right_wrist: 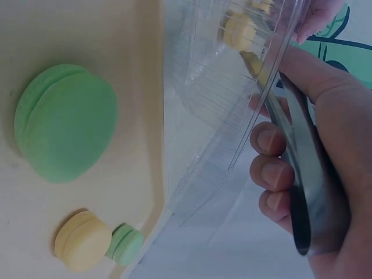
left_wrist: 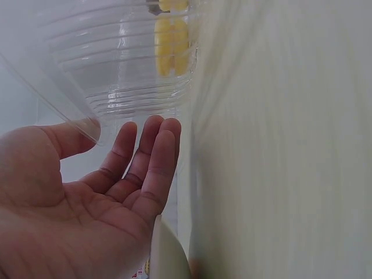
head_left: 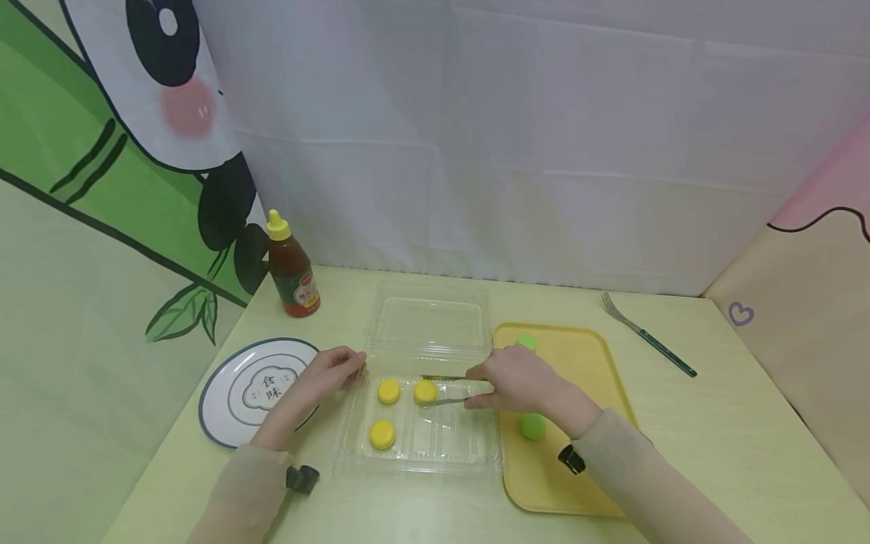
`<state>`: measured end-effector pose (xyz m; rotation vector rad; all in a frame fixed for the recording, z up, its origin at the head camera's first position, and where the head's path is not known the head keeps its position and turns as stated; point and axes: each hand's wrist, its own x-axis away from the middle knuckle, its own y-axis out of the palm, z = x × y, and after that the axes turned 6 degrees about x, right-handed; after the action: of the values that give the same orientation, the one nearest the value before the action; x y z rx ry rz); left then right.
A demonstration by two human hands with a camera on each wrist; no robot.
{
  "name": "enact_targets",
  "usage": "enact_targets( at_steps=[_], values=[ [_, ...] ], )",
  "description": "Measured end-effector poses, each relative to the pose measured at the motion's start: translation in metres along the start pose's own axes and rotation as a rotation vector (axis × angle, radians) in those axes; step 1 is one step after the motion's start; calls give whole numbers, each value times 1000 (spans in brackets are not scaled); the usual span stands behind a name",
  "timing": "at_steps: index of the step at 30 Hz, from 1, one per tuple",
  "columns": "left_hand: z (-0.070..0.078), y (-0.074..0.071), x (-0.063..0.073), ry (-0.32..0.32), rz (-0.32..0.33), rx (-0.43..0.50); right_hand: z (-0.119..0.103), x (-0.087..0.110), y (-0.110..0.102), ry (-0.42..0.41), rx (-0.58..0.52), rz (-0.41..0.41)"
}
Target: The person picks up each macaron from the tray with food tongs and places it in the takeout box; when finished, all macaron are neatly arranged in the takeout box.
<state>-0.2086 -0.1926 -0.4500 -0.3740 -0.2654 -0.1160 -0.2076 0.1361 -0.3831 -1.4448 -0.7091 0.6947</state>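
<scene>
My right hand [head_left: 519,378] grips metal tongs [right_wrist: 317,192]. Their tips lie on either side of a yellow macaron [head_left: 425,391] inside a clear plastic container [head_left: 469,446]; whether they squeeze it I cannot tell. Two more yellow macarons, one upper [head_left: 389,391] and one lower [head_left: 382,434], sit in the container's left part. At its left edge, my left hand [left_wrist: 99,192] has its thumb at the rim and its loosely extended fingers by the outer wall. Green macarons [right_wrist: 70,125] and a yellow one [right_wrist: 82,240] lie on a yellow tray [head_left: 564,483] under my right forearm.
The container's lid [head_left: 428,317] lies folded back behind it. To the left are a white plate [head_left: 231,393] with a blue rim and a sauce bottle [head_left: 292,272] with a yellow cap. A fork [head_left: 646,336] lies at the back right, beyond the tray.
</scene>
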Motion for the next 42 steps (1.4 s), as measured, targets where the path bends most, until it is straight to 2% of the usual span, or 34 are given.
enact_targets(
  at_steps=[8,16,26,42],
  values=[
    [1,1,1,-10,6,-11,3,3,-2,-8,-11,38],
    [1,2,0,-7,3,-14,6,13,-9,14,-96,70],
    [2,1,2,-21,2,-17,21,27,-12,79,-77,89],
    [2,1,2,-9,3,-21,35,53,-20,127,-48,154]
  ],
)
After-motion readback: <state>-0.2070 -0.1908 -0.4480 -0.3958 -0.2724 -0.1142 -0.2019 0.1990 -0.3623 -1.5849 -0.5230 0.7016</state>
